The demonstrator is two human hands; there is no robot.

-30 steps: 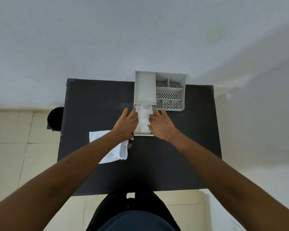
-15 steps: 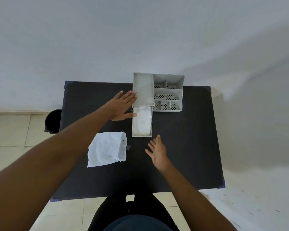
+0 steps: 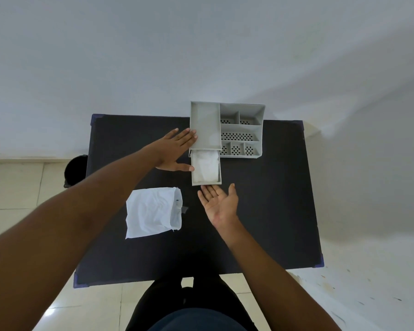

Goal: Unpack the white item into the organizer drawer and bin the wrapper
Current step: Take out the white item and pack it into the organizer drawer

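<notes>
Head view, left hand: Your left hand (image 3: pixel 177 151) lies flat with fingers spread and grips nothing; its fingertips touch the left wall of the organizer (image 3: pixel 227 130), the thumb at the left side of the drawer (image 3: pixel 206 183). A second ago it was cupped over the drawer's contents.

Head view, right hand: Your right hand (image 3: pixel 221 203) is palm-up and spread, empty, its fingertips just at the drawer's front edge. Half a second ago it hung further back toward you; it has since come forward to the drawer face.

White item: The white item (image 3: pixel 205 167) sits inside the pulled-out drawer, just beyond your right fingertips and beside your left thumb. Both hands have let go of it, so the unpacking part looks done.

Drawer: It is pulled out and not yet pushed in. Your hands are placed to brace the organizer and push, which I judge to be the step in hand.

Wrapper: The wrapper (image 3: pixel 153 212) lies flat on the black table (image 3: pixel 272 211), near and to the left of your right hand, untouched.

Bin: The dark bin (image 3: pixel 74 172) stands on the floor past the table's left edge, beyond your left forearm. Binning the wrapper is what remains.
</notes>
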